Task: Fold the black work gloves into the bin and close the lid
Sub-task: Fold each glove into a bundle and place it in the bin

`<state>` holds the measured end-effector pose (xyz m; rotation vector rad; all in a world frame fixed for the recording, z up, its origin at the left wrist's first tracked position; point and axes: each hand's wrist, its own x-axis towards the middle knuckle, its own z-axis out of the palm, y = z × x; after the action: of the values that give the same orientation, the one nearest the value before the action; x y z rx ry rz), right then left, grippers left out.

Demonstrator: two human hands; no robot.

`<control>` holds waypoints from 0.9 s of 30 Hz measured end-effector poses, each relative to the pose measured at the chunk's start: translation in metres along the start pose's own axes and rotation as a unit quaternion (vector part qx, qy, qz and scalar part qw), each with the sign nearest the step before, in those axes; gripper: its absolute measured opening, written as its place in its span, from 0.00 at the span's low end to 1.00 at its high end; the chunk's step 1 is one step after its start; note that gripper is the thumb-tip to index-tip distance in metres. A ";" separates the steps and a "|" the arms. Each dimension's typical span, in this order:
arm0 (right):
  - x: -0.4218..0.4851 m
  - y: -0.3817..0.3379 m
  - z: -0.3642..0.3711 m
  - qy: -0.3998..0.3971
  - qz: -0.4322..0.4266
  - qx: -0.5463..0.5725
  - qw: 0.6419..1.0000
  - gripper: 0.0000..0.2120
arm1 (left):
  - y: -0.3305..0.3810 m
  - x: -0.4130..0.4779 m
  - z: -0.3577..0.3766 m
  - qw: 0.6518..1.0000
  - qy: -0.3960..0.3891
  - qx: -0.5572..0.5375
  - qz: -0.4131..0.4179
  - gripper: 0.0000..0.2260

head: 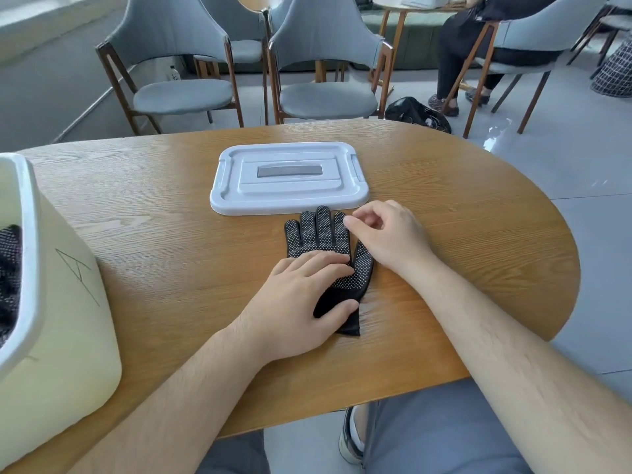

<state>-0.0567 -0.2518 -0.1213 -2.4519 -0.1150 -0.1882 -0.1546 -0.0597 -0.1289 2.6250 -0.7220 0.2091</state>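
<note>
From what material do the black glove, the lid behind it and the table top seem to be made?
The glove looks like black knitted fabric with small pale dots, probably rubbery grip. The lid looks like pale grey moulded plastic, smooth with a soft sheen. The table shows wood grain, matt; real wood or laminate, I cannot tell.

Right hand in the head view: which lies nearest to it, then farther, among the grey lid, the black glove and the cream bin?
1. Black glove, at the right hand's fingertips, on its left.
2. Lid, just beyond, flat on the table.
3. Bin, far off at the table's left edge.
</note>
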 end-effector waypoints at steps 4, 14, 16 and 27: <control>0.019 -0.004 0.006 -0.011 -0.011 -0.006 1.000 0.13 | -0.003 -0.001 -0.001 1.000 0.005 -0.021 -0.002 0.20; 0.022 0.003 0.008 -0.009 -0.028 0.016 0.999 0.05 | -0.009 0.005 -0.010 0.998 -0.008 -0.054 0.004 0.21; 0.023 0.003 0.010 0.001 -0.034 0.018 0.999 0.06 | -0.008 0.005 -0.008 0.999 -0.008 -0.051 0.008 0.21; 0.038 -0.014 0.022 -0.016 -0.163 -0.006 0.987 0.10 | -0.003 -0.001 -0.010 0.997 -0.015 -0.070 0.008 0.22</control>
<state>-0.0187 -0.2259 -0.1235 -2.4359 -0.5308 -0.2921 -0.1539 -0.0523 -0.1211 2.4947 -0.7403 0.1196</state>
